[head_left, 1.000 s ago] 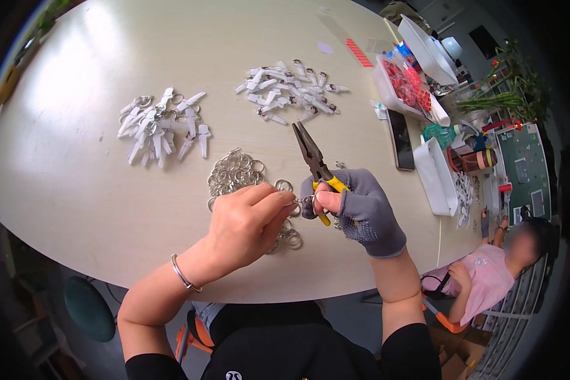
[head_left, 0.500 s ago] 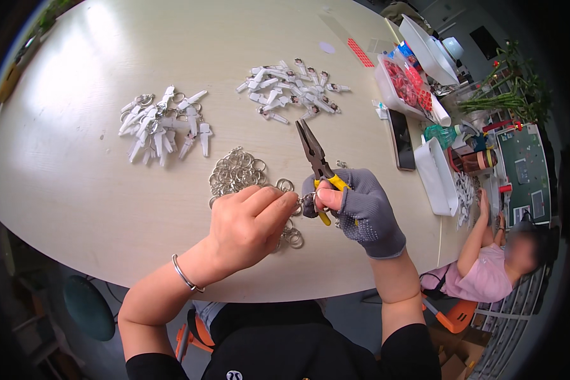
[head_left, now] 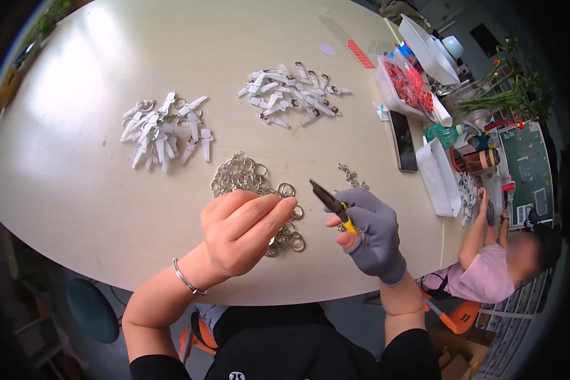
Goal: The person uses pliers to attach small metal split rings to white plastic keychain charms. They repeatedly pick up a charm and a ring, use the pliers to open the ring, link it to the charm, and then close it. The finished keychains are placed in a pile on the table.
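My bare left hand (head_left: pixel 247 228) is closed in a pinch over the near edge of a pile of silver key rings with short chains (head_left: pixel 237 174). Whatever sits between its fingertips is too hidden to make out. My right hand (head_left: pixel 373 234), in a grey fingerless glove, grips yellow-handled pliers (head_left: pixel 330 199), their dark jaws tilted toward the upper left. A gap separates the two hands. Just beyond the right hand lies a little heap of small metal links (head_left: pixel 350 176), partly covered by the glove.
White clip-shaped pieces with rings form a pile (head_left: pixel 164 133) at left; similar white pieces (head_left: pixel 291 92) lie farther back. On the right are a phone (head_left: pixel 401 140), a white tray (head_left: pixel 437 177) and a tub of red items (head_left: pixel 405 85). Another person in pink (head_left: pixel 481 269) sits at right.
My right hand has drawn away from the left, moving right, and the pliers have tipped from pointing up to pointing up-left. The left hand shifted slightly left and stays pinched.
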Demonstrator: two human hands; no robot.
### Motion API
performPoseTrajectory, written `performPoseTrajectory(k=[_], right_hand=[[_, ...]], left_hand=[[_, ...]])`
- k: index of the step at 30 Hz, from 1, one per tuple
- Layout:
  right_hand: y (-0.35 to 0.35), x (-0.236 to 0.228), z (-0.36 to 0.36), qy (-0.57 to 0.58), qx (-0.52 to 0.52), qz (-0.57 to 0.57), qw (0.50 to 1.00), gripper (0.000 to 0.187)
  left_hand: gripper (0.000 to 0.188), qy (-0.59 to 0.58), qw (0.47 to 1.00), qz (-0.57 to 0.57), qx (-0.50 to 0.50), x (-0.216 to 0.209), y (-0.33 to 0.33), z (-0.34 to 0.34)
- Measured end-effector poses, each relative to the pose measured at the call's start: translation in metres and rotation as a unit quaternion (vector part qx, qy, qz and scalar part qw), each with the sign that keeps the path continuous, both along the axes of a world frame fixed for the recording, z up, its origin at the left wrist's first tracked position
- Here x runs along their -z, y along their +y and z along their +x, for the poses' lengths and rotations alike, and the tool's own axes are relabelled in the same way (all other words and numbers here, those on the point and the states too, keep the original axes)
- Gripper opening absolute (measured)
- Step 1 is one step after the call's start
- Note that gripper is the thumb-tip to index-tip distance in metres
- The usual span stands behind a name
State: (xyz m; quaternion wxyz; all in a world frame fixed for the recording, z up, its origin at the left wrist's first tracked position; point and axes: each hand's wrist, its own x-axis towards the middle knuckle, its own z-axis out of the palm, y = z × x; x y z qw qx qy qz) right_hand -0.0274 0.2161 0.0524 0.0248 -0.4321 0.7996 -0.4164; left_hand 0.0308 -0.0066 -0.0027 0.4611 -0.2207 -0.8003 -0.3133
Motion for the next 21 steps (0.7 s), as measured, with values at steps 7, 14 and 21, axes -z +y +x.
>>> performPoseTrajectory(k=[7,14,21], right_hand=[[0.002,-0.003,0.01,0.121,-0.032,0.051,0.991,0.031],[-0.001,-0.008,0.016,0.152,-0.021,0.063,0.986,0.03],[-0.003,-0.01,0.02,0.14,-0.018,0.063,0.988,0.03]], left_hand=[[0.035,0.001,1.0,-0.016,0.016,-0.005,-0.002,0.003],[0.034,0.023,0.999,-0.037,0.013,-0.008,-0.005,0.003],[0.033,0.031,0.999,-0.037,0.024,-0.009,-0.007,0.003]])
